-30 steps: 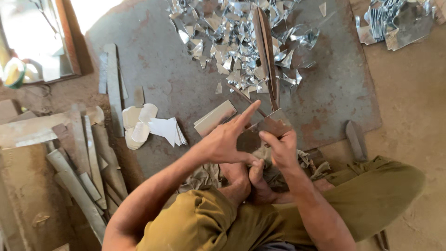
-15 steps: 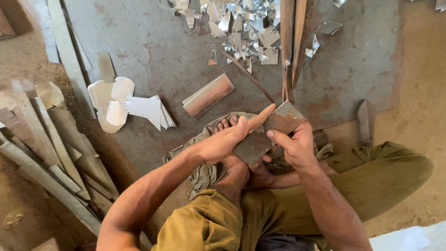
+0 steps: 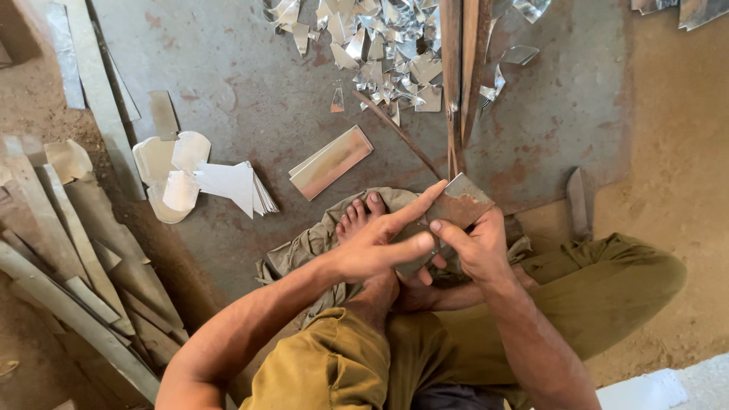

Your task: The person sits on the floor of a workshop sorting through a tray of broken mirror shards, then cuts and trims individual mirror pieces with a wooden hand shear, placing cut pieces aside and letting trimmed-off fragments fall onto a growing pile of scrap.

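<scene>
A small rusty-grey rectangular metal sheet is held over my crossed legs. My right hand grips its right lower edge with thumb and fingers. My left hand presses on the sheet's left side, forefinger stretched along its upper edge. My bare foot rests on a crumpled khaki cloth just left of the hands. Long metal shears run upward from the sheet's top corner.
A pile of shiny metal offcuts lies at the top centre. A stack of rectangular blanks and a heap of white cut shapes lie to the left. Long metal strips fill the left edge. A flat tool lies right.
The view has shifted, so the floor items sit lower and more to the right in frame. My hands keep hold of the sheet, and the left forefinger stays stretched along its edge.
</scene>
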